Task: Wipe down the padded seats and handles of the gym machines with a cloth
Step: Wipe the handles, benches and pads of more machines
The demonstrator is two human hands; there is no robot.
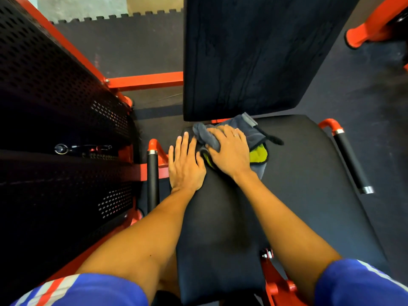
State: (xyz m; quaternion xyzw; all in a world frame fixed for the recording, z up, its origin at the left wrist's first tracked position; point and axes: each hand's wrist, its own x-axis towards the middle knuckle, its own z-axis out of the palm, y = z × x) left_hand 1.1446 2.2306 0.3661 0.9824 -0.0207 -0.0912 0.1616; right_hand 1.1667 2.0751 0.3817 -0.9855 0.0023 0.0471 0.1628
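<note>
Right hand point(229, 149) is on the cloth point(254, 138), palm down, fingers curled over a bunched grey fold, gripping it. Cloth is grey with a yellow-green side and lies at the rear of the seat point(309, 173), just below the backrest point(254, 56).

Left hand point(185, 164) lies flat on the seat's left edge, fingers straight, holding nothing, touching the right hand.

Left handle point(153, 173) sits just beside the left hand. Right handle point(351, 160) is on the far side of the seat, untouched.

Perforated black shroud point(55, 85) and orange frame point(145, 80) stand to the left.
</note>
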